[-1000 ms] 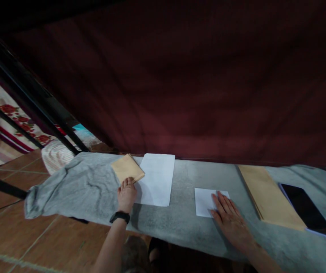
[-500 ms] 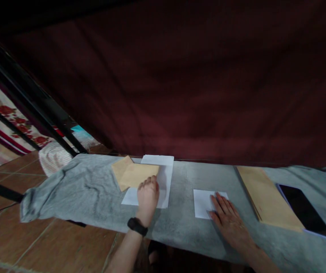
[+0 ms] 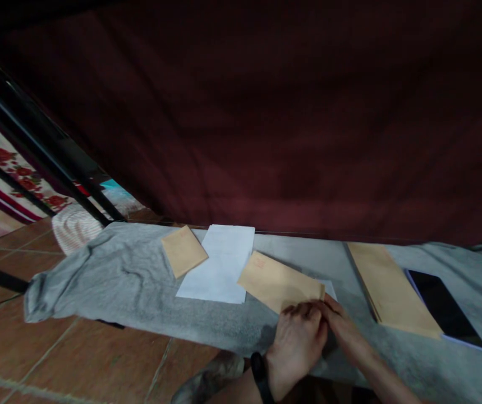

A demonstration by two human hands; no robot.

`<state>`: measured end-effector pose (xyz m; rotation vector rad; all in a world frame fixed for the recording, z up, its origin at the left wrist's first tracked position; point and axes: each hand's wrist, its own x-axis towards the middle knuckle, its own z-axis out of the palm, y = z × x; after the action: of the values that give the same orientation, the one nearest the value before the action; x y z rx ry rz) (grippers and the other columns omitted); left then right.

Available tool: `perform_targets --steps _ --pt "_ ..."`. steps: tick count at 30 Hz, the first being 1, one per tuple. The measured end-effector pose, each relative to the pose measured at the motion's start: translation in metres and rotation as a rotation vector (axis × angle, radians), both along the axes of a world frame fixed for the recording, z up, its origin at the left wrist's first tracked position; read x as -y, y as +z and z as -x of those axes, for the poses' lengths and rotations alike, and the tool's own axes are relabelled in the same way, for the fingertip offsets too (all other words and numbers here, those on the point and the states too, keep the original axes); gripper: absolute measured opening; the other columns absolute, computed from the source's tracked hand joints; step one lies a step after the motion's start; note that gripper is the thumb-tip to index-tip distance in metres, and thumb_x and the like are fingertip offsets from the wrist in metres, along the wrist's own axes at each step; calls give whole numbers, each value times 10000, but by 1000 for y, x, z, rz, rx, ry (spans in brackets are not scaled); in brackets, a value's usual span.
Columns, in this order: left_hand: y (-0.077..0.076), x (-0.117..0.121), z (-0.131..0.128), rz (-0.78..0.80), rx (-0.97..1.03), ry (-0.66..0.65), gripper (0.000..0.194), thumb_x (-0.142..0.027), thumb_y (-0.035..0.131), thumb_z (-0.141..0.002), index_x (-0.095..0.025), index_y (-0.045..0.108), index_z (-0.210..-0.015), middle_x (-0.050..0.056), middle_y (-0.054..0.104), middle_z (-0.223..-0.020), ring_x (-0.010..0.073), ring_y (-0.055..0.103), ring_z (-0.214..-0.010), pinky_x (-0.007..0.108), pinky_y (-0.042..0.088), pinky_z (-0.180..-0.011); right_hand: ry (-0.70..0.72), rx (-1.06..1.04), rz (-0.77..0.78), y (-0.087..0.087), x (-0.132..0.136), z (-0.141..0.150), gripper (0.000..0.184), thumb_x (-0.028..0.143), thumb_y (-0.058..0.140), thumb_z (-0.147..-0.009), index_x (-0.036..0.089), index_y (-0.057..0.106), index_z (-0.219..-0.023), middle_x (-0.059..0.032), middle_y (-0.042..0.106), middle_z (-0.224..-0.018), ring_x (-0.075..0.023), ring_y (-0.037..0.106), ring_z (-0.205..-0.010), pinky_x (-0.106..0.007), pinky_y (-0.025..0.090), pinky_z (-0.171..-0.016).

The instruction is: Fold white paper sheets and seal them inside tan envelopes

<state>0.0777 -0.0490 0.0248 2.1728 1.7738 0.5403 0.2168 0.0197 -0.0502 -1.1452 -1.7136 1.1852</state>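
A brown paper envelope (image 3: 280, 280) with a small reddish mark near its left end lies slanted across the middle of the grey cloth. My left hand (image 3: 299, 336), with a black band at the wrist, is closed on the envelope's lower right part. At the same right end, my right hand (image 3: 337, 322) pinches the envelope's edge, its fingertips partly hidden behind the left hand. A corner of a folded white paper (image 3: 329, 289) shows behind the envelope; the rest is covered. Left of the hands lie white sheets (image 3: 221, 266) and another brown envelope (image 3: 184, 251).
The grey cloth (image 3: 110, 275) covers a long surface. On the right lie a stack of large brown envelopes (image 3: 392, 289) and a dark-screened phone or tablet (image 3: 445, 308). A dark red curtain (image 3: 266, 140) hangs behind. Black metal bars (image 3: 47, 140) stand at the left above a tiled floor (image 3: 89, 359).
My left hand has moved right, bringing a brown envelope from the white sheets over to my right hand. My right hand has gone from lying flat on the folded paper to the envelope's end.
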Motion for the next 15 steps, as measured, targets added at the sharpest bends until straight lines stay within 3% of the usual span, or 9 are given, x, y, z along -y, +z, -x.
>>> perform_targets --steps 2,5,7,10,15 --pt "3 -7 13 -53 106 28 291 -321 626 -918 -241 630 -1198 81 686 -1219 254 622 -1183 443 481 -1053 96 -178 297 10 -2 -8 486 547 595 -830 240 708 -1189 -96 770 -1077 -317 728 -964 -476 595 -851" --pt "4 -20 42 -56 89 -18 1073 -561 845 -670 -263 302 -1547 146 300 -1627 374 205 -1517 609 199 -1217 244 -291 577 25 -4 -24 496 428 675 -787 245 675 -1249 -98 760 -1107 -299 722 -969 -437 578 -837" --pt "2 -27 59 47 37 -89 1298 -651 867 -568 -290 160 -1595 143 96 -1687 387 36 -1544 643 75 -1223 312 -307 651 32 -5 -33 492 368 708 -773 249 675 -1249 -89 750 -1138 -282 712 -994 -417 559 -861" --pt "-5 -33 72 170 -16 -186 1389 -692 866 -517 -310 92 -1605 144 31 -1691 376 0 -1545 637 23 -1219 321 -279 652 39 -6 -40 472 392 725 -768 253 693 -1218 -77 746 -1140 -278 703 -989 -406 554 -833" --pt "-12 -37 68 194 -69 -262 1346 -640 870 -554 -343 81 -1603 141 109 -1686 375 41 -1544 646 -16 -1208 288 -262 591 43 -9 -38 411 426 741 -747 271 726 -1128 -54 761 -1051 -273 694 -958 -382 539 -810"
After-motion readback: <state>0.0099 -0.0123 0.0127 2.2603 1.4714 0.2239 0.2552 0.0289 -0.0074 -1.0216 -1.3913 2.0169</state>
